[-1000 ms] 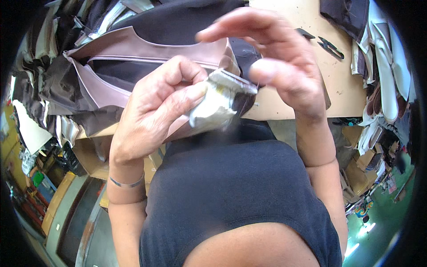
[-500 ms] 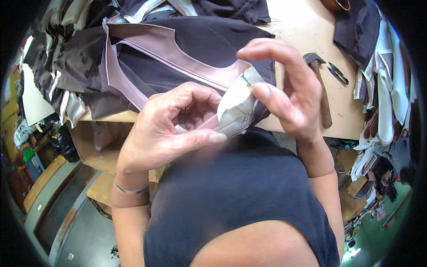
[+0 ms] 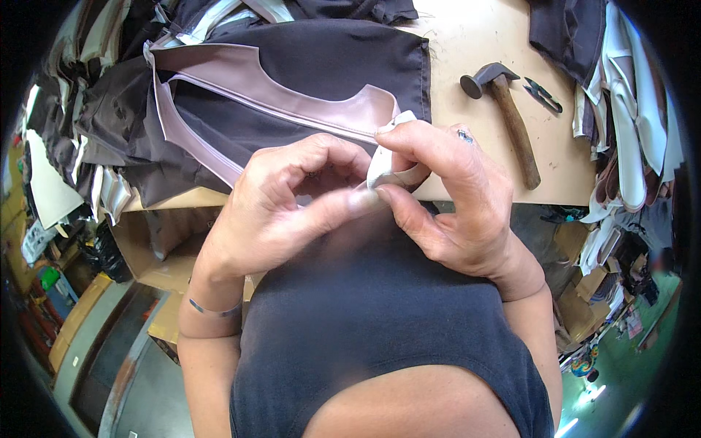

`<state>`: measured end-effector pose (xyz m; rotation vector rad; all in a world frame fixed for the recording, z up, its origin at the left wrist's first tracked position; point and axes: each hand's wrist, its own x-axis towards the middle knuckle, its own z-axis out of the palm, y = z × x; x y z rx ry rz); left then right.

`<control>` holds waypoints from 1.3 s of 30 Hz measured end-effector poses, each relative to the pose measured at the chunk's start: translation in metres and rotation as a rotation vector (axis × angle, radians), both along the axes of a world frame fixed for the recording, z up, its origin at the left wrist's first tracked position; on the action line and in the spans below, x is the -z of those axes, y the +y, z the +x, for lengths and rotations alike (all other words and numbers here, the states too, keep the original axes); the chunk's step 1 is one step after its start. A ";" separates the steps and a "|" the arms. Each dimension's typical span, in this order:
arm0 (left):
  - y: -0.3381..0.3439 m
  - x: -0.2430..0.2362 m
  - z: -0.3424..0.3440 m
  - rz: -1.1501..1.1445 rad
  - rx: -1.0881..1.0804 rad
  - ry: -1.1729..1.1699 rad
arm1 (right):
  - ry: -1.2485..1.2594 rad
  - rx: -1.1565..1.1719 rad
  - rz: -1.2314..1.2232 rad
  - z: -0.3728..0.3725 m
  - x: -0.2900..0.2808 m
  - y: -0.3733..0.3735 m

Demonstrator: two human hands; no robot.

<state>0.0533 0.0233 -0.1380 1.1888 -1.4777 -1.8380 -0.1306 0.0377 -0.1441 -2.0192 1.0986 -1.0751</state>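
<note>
Pinching a small pale strip [image 3: 385,169] at the centre of the frame, both hands meet just above the person's dark shirt. The left hand [image 3: 281,208] is curled, its thumb pressed to the strip's lower end. The right hand [image 3: 456,201] is closed on the strip's upper part between thumb and forefinger. Behind them, on the surface [image 3: 475,44], lies a dark fabric panel [image 3: 314,62] with a pinkish curved edge. A hammer [image 3: 507,113] rests in the upper right, with small snips [image 3: 544,95] just beside it. Piles of cut pieces [image 3: 87,139] fill the upper left.
</note>
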 end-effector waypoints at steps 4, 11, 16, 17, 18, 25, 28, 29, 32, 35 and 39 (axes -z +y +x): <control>-0.006 0.003 -0.002 0.184 -0.034 0.075 | -0.011 -0.022 -0.101 0.004 0.008 0.003; -0.003 0.009 -0.016 -0.008 -0.133 -0.049 | -0.079 0.020 -0.014 0.008 0.015 0.004; -0.005 0.010 -0.017 -0.021 -0.122 -0.095 | -0.175 0.003 0.315 0.005 0.010 0.006; -0.004 0.012 -0.017 -0.027 -0.124 -0.084 | -0.197 -0.012 0.375 0.004 0.010 0.006; -0.004 0.015 -0.018 -0.033 -0.124 -0.072 | -0.226 -0.018 0.430 0.004 0.009 0.005; -0.005 0.016 -0.013 -0.046 -0.081 -0.058 | -0.347 -0.071 0.464 -0.002 0.012 -0.006; -0.008 0.002 0.005 0.119 0.026 0.020 | -0.266 -0.119 0.322 -0.016 0.009 -0.030; -0.009 -0.002 0.008 0.122 0.025 0.034 | -0.267 -0.136 0.299 -0.018 0.012 -0.041; -0.011 -0.010 0.017 0.006 0.024 0.028 | -0.462 -0.429 0.683 -0.012 0.028 -0.057; -0.010 -0.018 0.028 -0.068 0.010 -0.120 | -0.434 -0.614 0.947 -0.011 0.023 -0.066; 0.010 -0.027 0.020 0.021 -0.257 -0.058 | -0.379 -0.614 0.887 -0.005 0.015 -0.063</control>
